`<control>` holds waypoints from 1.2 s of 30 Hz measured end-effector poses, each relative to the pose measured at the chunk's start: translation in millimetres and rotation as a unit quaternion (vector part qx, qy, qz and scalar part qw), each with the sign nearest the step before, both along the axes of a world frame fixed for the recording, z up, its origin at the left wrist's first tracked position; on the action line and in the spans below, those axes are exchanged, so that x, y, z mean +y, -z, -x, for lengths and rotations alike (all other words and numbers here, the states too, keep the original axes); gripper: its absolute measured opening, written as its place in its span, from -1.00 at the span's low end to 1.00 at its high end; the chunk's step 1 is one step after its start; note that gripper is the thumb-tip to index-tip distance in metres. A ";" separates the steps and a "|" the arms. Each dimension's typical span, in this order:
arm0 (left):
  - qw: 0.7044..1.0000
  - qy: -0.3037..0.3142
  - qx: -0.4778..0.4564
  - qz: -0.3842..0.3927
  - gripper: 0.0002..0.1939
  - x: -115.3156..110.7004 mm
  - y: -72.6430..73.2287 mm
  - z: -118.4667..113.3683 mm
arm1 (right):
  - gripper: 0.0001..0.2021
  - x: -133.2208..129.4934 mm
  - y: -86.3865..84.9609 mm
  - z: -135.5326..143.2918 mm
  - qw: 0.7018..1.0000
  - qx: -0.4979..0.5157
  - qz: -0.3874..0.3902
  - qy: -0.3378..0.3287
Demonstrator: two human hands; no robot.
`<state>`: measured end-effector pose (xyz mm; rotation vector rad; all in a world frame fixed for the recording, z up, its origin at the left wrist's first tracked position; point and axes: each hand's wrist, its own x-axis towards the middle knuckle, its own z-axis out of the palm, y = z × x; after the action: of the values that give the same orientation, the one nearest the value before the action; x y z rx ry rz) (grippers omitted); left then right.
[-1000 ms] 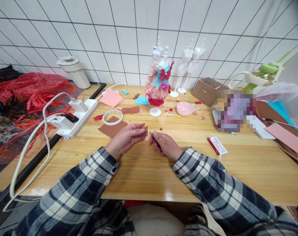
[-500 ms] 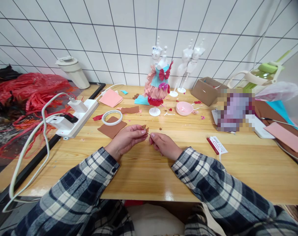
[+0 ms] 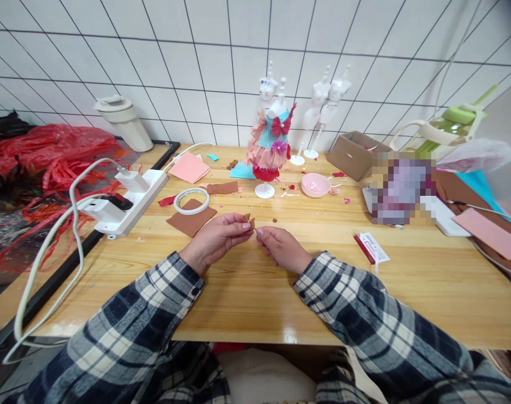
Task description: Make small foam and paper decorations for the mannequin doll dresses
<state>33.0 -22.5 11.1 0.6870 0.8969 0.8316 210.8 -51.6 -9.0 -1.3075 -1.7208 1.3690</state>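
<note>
My left hand (image 3: 215,238) is closed in a pinch on a small folded piece of brown paper (image 3: 250,220) above the table. Its tip sticks up past my thumb and fingers. Close beside it, my right hand (image 3: 284,248) is also closed, thumb against curled fingers, on a thin strand that runs toward the brown paper; its kind is too small to tell. Left of my hands lies a square of brown paper (image 3: 196,224) with a roll of white tape (image 3: 192,211) partly on it. Behind them stands a small white mannequin in a blue, pink and red paper dress (image 3: 266,148).
A pink bowl (image 3: 316,187), a cardboard box (image 3: 352,160) and bare mannequins (image 3: 320,92) stand at the back. Pink paper (image 3: 190,167) and scraps lie about. A power strip (image 3: 133,210) with cables runs along the left; a red-and-white packet (image 3: 371,248) lies right.
My right hand has come very slightly closer to my left, with less of the thin strand showing between them. Otherwise the hands and table look the same.
</note>
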 end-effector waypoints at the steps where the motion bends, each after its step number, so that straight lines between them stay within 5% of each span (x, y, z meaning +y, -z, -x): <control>1: 1.000 0.000 -0.001 0.000 -0.87 0.2 0.3 0.2 | -0.65 -0.1 -0.2 -0.1 1.000 0.000 0.000 -0.002; 13: 1.000 -0.002 -0.001 -0.005 -0.87 0.9 1.9 2.0 | -0.61 -2.0 -6.5 -0.6 0.996 0.043 0.084 0.010; 36: 1.000 0.006 0.007 -0.004 -0.85 -0.4 -0.2 2.3 | -0.62 -1.3 -7.3 -1.8 0.998 0.034 0.057 -0.015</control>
<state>30.7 -22.9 11.3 0.7045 0.9021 0.8213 212.6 -52.9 -1.7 -1.2848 -1.6442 1.5323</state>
